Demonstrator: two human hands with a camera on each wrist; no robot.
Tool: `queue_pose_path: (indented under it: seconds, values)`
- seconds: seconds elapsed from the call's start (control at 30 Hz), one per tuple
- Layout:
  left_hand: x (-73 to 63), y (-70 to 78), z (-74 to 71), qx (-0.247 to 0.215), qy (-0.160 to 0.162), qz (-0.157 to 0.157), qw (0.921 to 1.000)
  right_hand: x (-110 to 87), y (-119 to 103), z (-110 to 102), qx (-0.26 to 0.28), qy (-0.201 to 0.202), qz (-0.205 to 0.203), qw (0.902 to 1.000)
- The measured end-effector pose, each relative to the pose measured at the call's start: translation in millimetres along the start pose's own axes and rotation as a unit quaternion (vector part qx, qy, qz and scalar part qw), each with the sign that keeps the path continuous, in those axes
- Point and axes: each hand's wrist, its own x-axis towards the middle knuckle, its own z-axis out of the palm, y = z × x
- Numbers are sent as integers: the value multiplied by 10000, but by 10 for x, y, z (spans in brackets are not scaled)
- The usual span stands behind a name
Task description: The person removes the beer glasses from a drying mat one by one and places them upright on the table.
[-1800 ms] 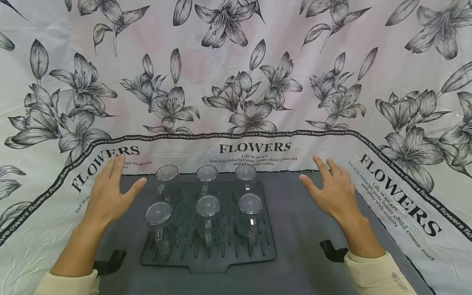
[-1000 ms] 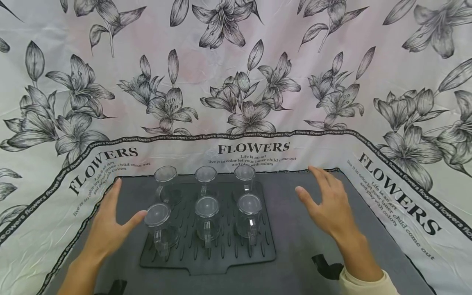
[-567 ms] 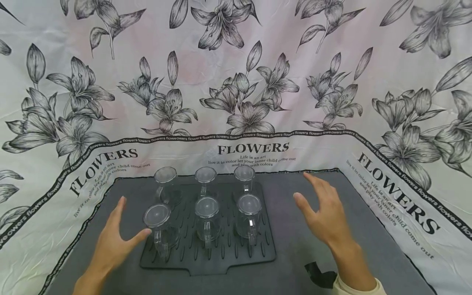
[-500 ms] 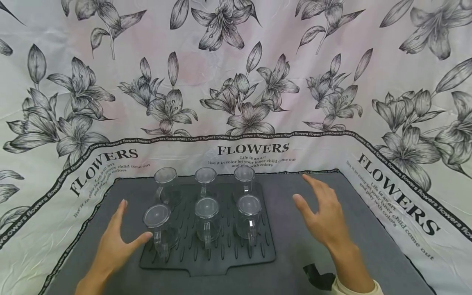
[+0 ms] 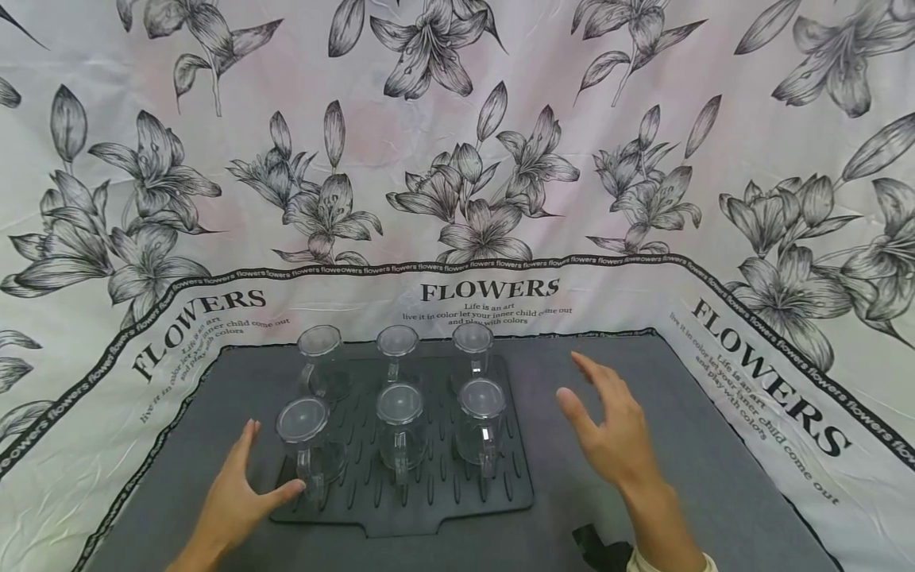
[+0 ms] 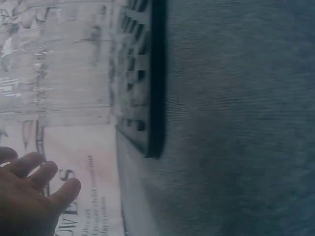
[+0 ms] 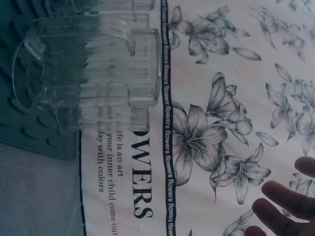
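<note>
At left, we see a person's left hand (image 5: 239,496) low over a gray table (image 5: 557,477), fingers extended, thumb spread, grasping nothing. Its thumb tip overlaps the front left glass mug (image 5: 318,449) in our head view; whether the two touch, we cannot tell. Behind that mug, the back left glass mug (image 5: 325,357) stands near the far edge of a dark ribbed mat (image 5: 443,496). Next we find the front middle glass mug (image 5: 401,429) and the back middle glass mug (image 5: 398,351), then the front right glass mug (image 5: 482,425) and the back right glass mug (image 5: 472,353), completing two rows of three. All six clear mugs stand on the mat, their flat, closed ends up, and we see the front row's handles (image 5: 401,457) turned toward the person. To the right of the mat, a black object (image 5: 599,550), cut off by the lower edge, shows beside a forearm (image 5: 658,520); we cannot tell what it is. At far right, the right hand (image 5: 611,433) is held above the table, fingers and thumb apart and nothing in its grasp, clear of every mug. We see a cream sleeve (image 5: 706,563) at the bottom behind it, and beyond that the word "FLOWERS" (image 5: 772,377) in large black letters on the flower-printed cloth (image 5: 400,191) that lines the back and sides.
</note>
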Motion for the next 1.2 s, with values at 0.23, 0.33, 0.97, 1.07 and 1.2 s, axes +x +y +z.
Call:
queue_pose_path:
  seconds: [0.23, 0.33, 0.97, 1.07, 1.2]
  values:
    - [-18, -114, 103, 272, -409, -190, 9986, -52, 27, 109, 158, 20, 0, 9999]
    - [-28, -167, 149, 418, -493, -208, 9977, -75, 41, 155, 232, -4, -27, 9997]
    - [-30, -371, 290, 595, -1372, -494, 9875, -260, 130, 465, 880, -312, 436, 9947]
    - [-34, -397, 318, 690, -1318, -354, 9882, -296, 156, 523, 958, -344, 547, 9933]
    - [-34, -405, 342, 879, -1296, -398, 9869, -344, 195, 597, 1154, -403, 763, 9896]
